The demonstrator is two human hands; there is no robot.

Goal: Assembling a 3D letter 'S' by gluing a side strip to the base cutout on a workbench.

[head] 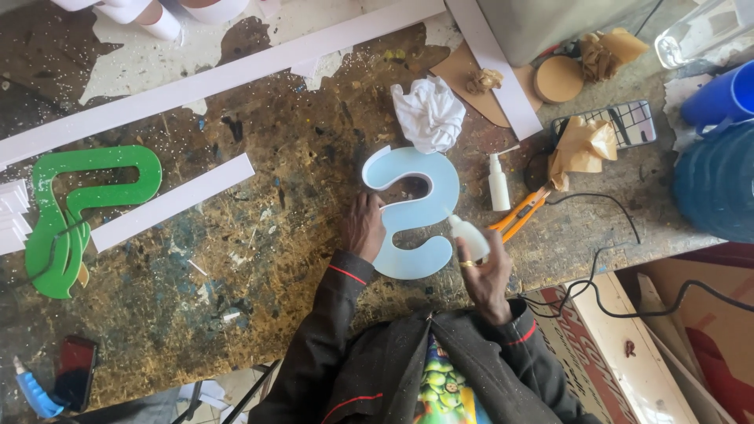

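Seen from above, bent over a paint-scarred workbench (236, 259). Left hand (363, 228) down on the left edge of a pale blue S-shaped letter (412, 216), fingers curled and pressed together against its rim, probably pinning the piece flat so it cannot slide. Right hand (483, 271) at the letter's lower right curve, fingers wrapped around a small white squeeze bottle (469, 235), nozzle tilted up and left toward the letter's face, just past the fingertips; held that way, it seems, to aim at the surface. A ring showing on one finger.

Just beyond the right fingertips, a second white bottle with a pump top (499, 182) standing on the bench, and orange-handled snips (520, 213) lying beside it, both kept within easy reach. Above the letter, away from both hands, a crumpled white cloth (430, 114), likely for wiping. Well to the left of the left hand, a green cut-out shape (71, 212) and a white strip (171, 202) set aside. Crumpled brown paper (581, 149) and a phone (628, 123) further right.
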